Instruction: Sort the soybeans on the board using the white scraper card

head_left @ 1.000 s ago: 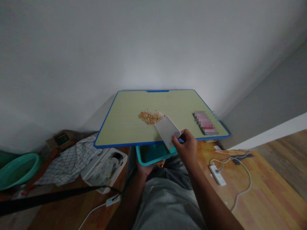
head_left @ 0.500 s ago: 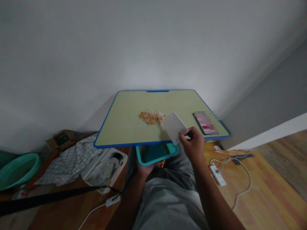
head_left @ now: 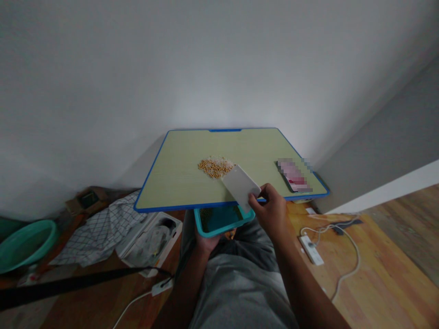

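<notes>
My right hand point(head_left: 271, 208) pinches a flat white card-like plate point(head_left: 242, 186) by its near right corner, tilted over the front part of the table point(head_left: 178, 187). The plate's far edge is close to a pile of yellow kernels mixed with white grains point(head_left: 216, 167); whether it touches them I cannot tell. Below the table's front edge, my left hand point(head_left: 206, 241) holds a teal rectangular tray point(head_left: 224, 230) from beneath, its fingers mostly hidden. Small dark greenish grains lie along the inner sides of the tray, which is partly covered by the tabletop.
A phone point(head_left: 293, 176) lies at the table's right. On the floor are a power strip point(head_left: 311, 250) with white cables, an open white box point(head_left: 151, 242), a checked cloth point(head_left: 99, 233) and a green basin point(head_left: 29, 246). A wall stands behind the table.
My right hand has moved a little left and slightly nearer me with the white plate. The left hand and the teal tray have stayed in place.
</notes>
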Tool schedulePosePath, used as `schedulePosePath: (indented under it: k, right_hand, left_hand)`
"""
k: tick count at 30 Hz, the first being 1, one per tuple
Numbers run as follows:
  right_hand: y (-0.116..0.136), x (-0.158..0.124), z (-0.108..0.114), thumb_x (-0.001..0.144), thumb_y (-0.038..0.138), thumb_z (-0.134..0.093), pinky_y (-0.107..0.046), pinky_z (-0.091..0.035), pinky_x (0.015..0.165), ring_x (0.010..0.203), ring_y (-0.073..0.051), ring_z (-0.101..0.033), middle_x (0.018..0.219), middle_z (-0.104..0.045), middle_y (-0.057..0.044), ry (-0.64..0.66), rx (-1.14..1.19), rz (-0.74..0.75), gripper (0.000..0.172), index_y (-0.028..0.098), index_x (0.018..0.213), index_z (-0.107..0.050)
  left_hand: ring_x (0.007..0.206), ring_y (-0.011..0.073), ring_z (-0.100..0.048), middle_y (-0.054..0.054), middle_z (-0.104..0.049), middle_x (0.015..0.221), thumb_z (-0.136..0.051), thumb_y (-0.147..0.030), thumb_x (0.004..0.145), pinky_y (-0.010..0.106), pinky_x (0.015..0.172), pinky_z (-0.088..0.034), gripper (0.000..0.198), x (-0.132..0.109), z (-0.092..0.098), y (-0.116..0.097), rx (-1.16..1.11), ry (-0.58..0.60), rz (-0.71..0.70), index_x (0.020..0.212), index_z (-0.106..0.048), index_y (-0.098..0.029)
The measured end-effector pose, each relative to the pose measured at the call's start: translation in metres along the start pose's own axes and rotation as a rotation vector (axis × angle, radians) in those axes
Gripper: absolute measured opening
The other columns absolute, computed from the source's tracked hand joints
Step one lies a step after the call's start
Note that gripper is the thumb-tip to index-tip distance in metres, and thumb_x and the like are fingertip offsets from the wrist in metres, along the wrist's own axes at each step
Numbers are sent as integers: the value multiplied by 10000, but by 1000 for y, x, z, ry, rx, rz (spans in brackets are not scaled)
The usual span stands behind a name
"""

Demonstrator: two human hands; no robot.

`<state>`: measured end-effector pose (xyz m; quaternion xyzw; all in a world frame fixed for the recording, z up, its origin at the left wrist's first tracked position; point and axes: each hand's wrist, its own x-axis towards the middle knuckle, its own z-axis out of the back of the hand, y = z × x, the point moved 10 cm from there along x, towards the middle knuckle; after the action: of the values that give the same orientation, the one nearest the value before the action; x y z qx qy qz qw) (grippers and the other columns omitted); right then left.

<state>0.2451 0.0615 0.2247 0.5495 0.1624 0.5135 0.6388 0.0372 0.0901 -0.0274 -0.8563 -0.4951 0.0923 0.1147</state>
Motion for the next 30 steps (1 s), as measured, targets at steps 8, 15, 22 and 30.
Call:
schedulePosePath:
  k: [8,15,22,30]
  right_hand:
    - [-2,3,13,807,427,-686,-272,-473,553,561,-161,-616,670,-685,-2,-90,-109,29,231,253,740,-550]
    - [1,4,20,807,415,-690,-248,-469,522,560,-163,-633,653,-657,10,-133,-96,27,217,259,750,-551]
    - [1,8,26,805,457,-697,-246,-498,494,546,-162,-634,661,-643,6,-147,-77,4,255,257,745,-550]
    - [0,9,34,809,422,-727,-271,-605,546,560,-143,-606,694,-646,13,-194,-3,11,231,248,780,-580]
  left_hand:
    - [1453,405,-640,81,-757,1504,-380,-597,1082,730,1238,-438,582,-1,10,-1,13,-3,-27,1367,-804,-321]
    - [1431,375,-664,65,-780,1468,-364,-602,1089,693,1274,-413,594,-2,20,-2,-14,-76,-24,1386,-794,-319]
    - [1478,408,-621,87,-757,1503,-399,-587,1082,740,1276,-384,575,-3,21,-5,14,-134,-45,1396,-792,-308]
    - [1380,416,-689,90,-772,1476,-411,-626,1074,764,1181,-466,585,-2,1,-4,17,-47,-34,1373,-802,-310]
